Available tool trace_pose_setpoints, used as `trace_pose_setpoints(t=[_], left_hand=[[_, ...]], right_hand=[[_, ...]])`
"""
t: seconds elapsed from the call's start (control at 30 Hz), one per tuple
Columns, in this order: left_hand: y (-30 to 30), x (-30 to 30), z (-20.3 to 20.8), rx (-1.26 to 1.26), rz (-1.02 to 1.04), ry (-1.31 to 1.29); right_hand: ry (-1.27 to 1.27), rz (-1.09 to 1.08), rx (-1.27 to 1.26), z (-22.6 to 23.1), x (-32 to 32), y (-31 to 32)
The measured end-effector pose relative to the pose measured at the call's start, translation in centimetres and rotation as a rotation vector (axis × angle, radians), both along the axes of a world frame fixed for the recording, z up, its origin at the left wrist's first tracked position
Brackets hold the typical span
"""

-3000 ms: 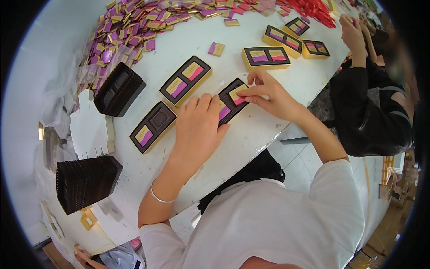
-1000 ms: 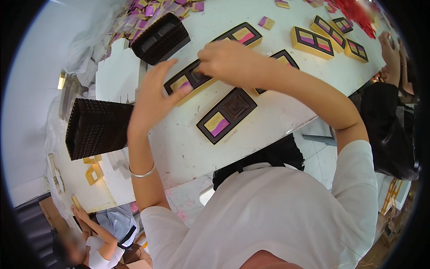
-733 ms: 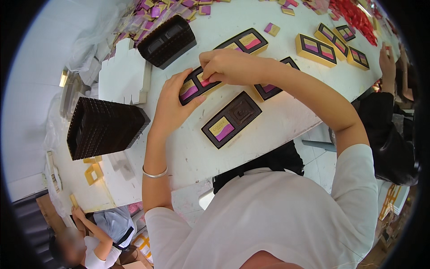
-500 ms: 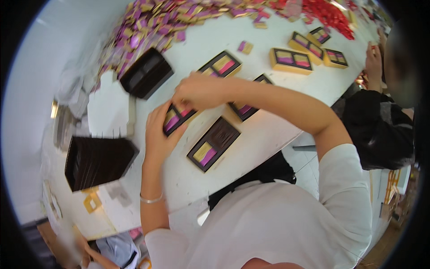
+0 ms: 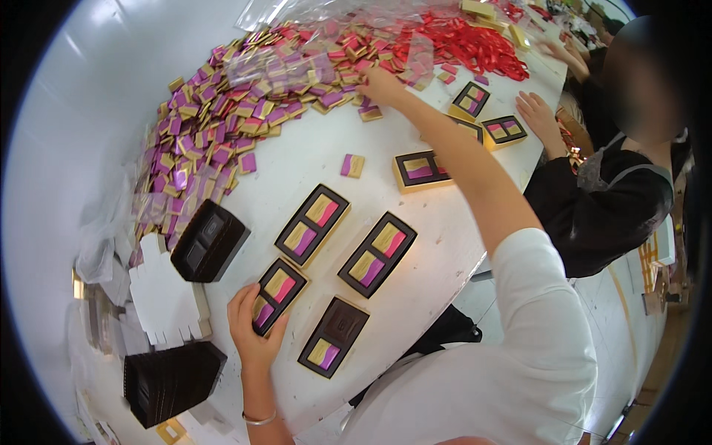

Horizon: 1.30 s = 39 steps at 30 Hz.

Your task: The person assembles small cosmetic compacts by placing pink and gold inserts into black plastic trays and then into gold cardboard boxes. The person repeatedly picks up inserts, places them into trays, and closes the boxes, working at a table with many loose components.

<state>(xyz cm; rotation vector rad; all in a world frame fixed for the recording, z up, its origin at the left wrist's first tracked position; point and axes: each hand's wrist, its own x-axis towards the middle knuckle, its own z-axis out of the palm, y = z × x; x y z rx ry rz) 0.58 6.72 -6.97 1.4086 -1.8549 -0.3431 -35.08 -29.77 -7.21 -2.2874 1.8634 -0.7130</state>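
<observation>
My left hand [image 5: 248,326] is closed around the near end of a small two-compartment box [image 5: 284,305] on the table, dark-framed with one gold-and-pink and one gold-and-purple wrapped square. My right hand [image 5: 383,87] reaches far forward to the edge of a heap of wrapped squares [image 5: 259,96]. Its fingers are bent at the heap; what lies between them is hidden. Two filled boxes, one beyond [image 5: 302,252] and one to the right [image 5: 363,276], lie near the left hand. In a nearer box [image 5: 346,320], one compartment shows bare brown insert and the other a gold-and-purple square.
Stacked dark brown trays [image 5: 174,382] and another brown tray stack [image 5: 210,241] stand at left, beside white card pieces [image 5: 167,293]. A lone wrapped square [image 5: 353,165] lies mid-table. More boxes [image 5: 504,131] and red ribbon-like strips [image 5: 475,48] are at far right, near a co-worker's hand [image 5: 540,115].
My right hand has left the box in my left hand and stretched forward and right to the heap. My left hand still holds that box. The view has shifted.
</observation>
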Motion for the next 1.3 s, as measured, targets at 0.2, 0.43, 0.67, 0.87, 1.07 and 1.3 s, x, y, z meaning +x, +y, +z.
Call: trace_pose_setpoints(t=[0.2,0.43,0.67,0.87,1.07,1.3], left_hand=[[0.1,0.6,-0.5,0.025,0.001,-0.039],[1.4,1.0,2.2,-0.283,0.038,-0.128],[4.0,-3.6,4.5,0.14,-0.027,-0.329],[3.0,-3.8,3.0,0.207,-0.003,-0.529],[3.4,-4.5,2.5,0.21,0.034,-0.569],[3.0,-5.6,3.3,0.234,0.055,-0.509]], right_hand=[[-0.049,-0.053,-0.147,0.8,1.0,0.0],[-0.534,0.838,0.355,7.3,7.6,28.4],[-0.279,0.805,0.064,3.2,10.9,37.2],[-0.297,0.6,-0.128,2.3,11.9,38.3],[-0.397,0.438,-0.204,1.0,13.4,38.6],[-0.316,0.506,-0.242,1.2,13.0,38.5]])
